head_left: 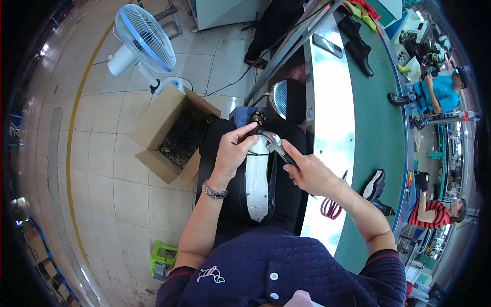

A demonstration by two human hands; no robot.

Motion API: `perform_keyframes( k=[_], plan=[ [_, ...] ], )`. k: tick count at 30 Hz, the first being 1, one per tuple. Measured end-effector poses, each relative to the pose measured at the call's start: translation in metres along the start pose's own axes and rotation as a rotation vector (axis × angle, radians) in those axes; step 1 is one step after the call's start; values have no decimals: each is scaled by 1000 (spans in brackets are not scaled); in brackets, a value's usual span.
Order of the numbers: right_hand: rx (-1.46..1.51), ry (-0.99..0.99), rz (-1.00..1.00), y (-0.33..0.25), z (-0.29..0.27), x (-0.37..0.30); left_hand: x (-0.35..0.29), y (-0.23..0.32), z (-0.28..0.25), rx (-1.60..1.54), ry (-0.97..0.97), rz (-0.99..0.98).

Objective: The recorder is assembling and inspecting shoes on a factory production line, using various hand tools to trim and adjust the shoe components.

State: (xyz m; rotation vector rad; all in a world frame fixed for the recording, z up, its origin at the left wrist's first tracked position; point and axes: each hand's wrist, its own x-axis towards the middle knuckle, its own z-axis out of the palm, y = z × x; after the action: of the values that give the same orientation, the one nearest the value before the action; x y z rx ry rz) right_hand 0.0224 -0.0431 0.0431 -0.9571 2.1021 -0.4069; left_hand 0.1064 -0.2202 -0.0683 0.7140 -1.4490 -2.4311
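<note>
A dark shoe (257,189) lies upside down across my lap, its pale whitish bottom facing up and its toe end pointing away from me. My left hand (232,152) is closed at the left of the toe end, thumb and fingers pinching the dark upper's edge. My right hand (312,175) is wrapped round the dark handle of metal pincers (273,142). Their head rests against the toe end, close to my left fingertips. Whether the jaws grip the upper cannot be made out. A thin dark line crosses the pale bottom below the toe.
Left of my knees, an open cardboard box (148,133) holds tangled black scraps; a fan (145,38) stands beyond. On my right runs a metal ledge (332,117) with a phone (327,46) and red-and-black looped handles (331,209). Black shoes (359,56) lie on the green belt (378,117). Co-workers are across it.
</note>
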Motion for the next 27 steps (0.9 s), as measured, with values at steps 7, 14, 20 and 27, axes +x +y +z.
perform_keyframes(
  k=[7,14,20,27],
  plan=[
    [-136,-46,51,-6,-13,5,6,-6,3,-13,40,16],
    [37,665,-178,-25,-3,16,2,-13,2,182,34,155],
    [-200,326,-121,-28,-11,14,2,-6,-11,193,-81,66],
    [-314,311,-51,-7,24,27,6,-7,-12,143,-123,56]
  ],
)
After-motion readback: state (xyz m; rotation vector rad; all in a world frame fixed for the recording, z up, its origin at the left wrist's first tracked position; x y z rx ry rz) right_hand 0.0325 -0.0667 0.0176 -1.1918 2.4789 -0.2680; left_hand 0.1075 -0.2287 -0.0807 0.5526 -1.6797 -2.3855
